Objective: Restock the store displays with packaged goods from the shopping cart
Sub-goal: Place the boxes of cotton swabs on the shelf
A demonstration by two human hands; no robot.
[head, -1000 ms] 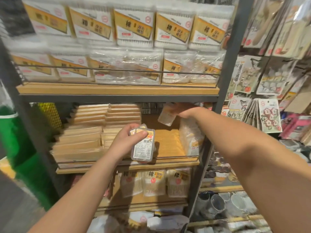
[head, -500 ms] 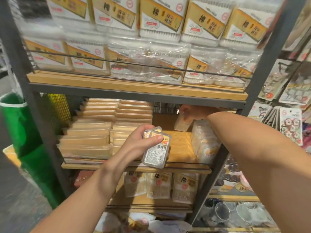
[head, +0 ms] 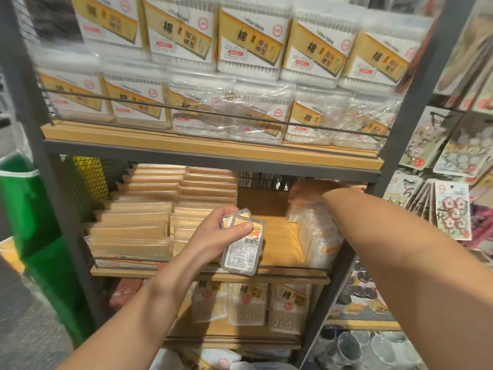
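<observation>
Restocking floss packs on the middle shelf (head: 280,241), centre frame.

Left hand (head: 216,236) is gripping a small stack of packs (head: 241,247) in front of the shelf's bare patch. Right hand (head: 306,193), reaching deep at centre right, has lowered its pack onto the row (head: 317,233) since a second ago; fingers are shadowed, so cannot tell if it is gripping. That pack is probably placed; the left's stack is waiting.

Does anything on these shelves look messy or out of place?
Mostly tidy. On the top shelf, the middle cotton swab packs sit in crumpled clear wrap, unlike their neat neighbours. The middle shelf has a bare gap in its centre.
</observation>
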